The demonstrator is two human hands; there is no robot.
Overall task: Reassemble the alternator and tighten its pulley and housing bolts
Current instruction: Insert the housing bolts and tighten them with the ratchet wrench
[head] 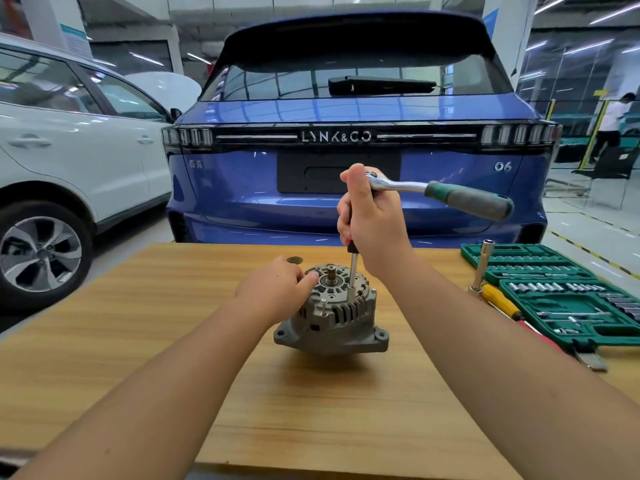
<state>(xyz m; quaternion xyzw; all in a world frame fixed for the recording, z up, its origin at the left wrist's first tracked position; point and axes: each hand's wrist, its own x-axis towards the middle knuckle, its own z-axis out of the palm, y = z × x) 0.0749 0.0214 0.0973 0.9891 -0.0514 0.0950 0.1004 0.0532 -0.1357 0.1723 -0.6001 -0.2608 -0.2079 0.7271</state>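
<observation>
A grey alternator (334,315) stands shaft-up in the middle of the wooden table (173,341). My left hand (277,289) rests on its upper left side, fingers curled over the housing. My right hand (369,216) grips the black upper part of a long extension bar (352,275) that stands upright, its socket down on a housing bolt at the right of the shaft. A ratchet (450,194) with a green and grey handle sits on top of the bar and points right. A second bolt (323,304) sticks up at the front left of the housing.
A green socket set case (568,292) lies open at the table's right, with a yellow-handled screwdriver (498,299) and a standing metal socket tool (483,268) beside it. A small round part (294,260) lies behind the alternator. A blue car (346,133) is close behind the table, a white car (69,150) at left.
</observation>
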